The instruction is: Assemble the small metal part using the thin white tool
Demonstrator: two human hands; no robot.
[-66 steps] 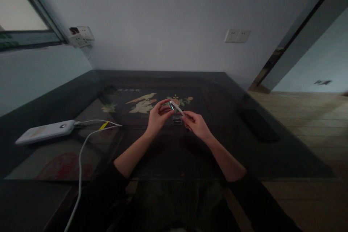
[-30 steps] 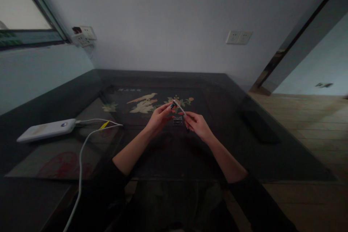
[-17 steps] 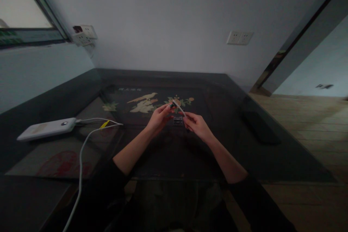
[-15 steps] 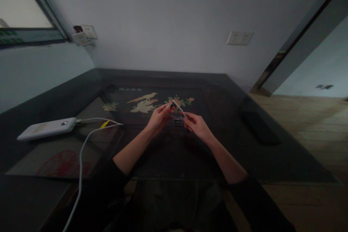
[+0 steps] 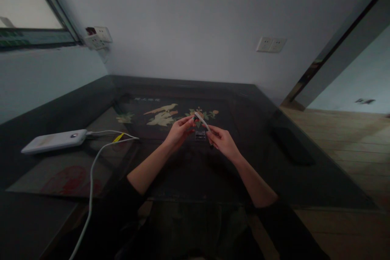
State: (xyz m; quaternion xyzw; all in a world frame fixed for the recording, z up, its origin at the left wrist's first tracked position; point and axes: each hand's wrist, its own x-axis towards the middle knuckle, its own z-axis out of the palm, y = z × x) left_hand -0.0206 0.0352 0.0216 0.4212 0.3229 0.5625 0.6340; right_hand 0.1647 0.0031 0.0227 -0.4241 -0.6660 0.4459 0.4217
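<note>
1. A slim white stick (image 5: 202, 121) sits in the air just above the middle of the dark table (image 5: 304, 178), slanting up and away from the right hand (image 5: 222, 142) toward the left hand (image 5: 179, 130); a small dark piece (image 5: 194, 118) meets its far tip, too small and dim to identify
2. The stick looks light, thin and stiff, likely easy to snap or let slip if bent, so the sound hold is a pinch near its lower end, leaving the tip free
3. The right hand is closed in a fingertip pinch on the stick's lower end, its palm turned inward and its wrist raised off the table
4. The left hand is curled, thumb and forefinger nipping the dark piece at the stick's tip, its other fingers loosely folded
5. Both forearms come in from dark sleeves and meet in a narrow V over the table's middle
6. A small clear ridged piece (image 5: 200, 135) lies on the table just beneath the hands
7. A bird-and-flower picture (image 5: 161, 114) shows under the glass beyond them
8. Well to the left lies a white power bank (image 5: 55, 140) with a white cable (image 5: 91, 170) running toward the near edge
</note>
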